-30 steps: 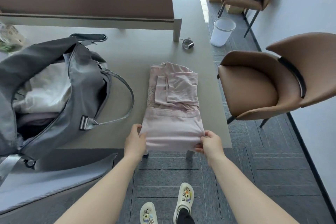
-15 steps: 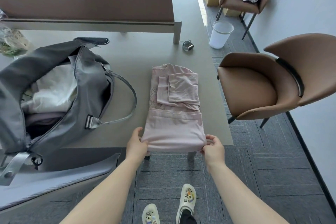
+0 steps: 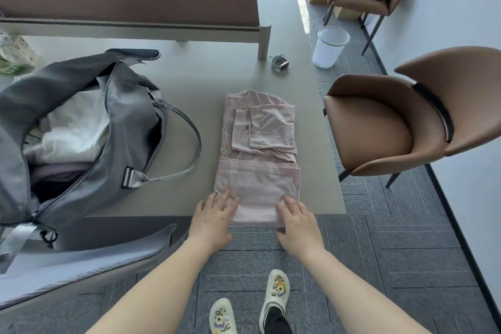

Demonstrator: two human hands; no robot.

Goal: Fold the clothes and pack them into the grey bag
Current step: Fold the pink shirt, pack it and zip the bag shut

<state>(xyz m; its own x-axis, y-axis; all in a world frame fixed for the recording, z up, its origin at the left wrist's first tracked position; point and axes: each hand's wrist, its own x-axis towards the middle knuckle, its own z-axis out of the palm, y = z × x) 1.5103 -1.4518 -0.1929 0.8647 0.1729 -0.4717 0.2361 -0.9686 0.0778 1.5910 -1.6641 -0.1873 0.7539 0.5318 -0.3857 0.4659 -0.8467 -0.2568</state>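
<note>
You've got bare table [image 3: 189, 84] between the pink folded shirt [image 3: 260, 149] and the open grey bag [image 3: 81, 122], but the bag's handle loop [image 3: 189, 144] arcs across it. Beyond the shirt only a watch [image 3: 280, 63] sits.

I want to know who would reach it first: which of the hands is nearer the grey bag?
Left. The left hand rests on the pink garment's near-left corner, on the grey bag's side; the right hand rests on the far corner.
</note>
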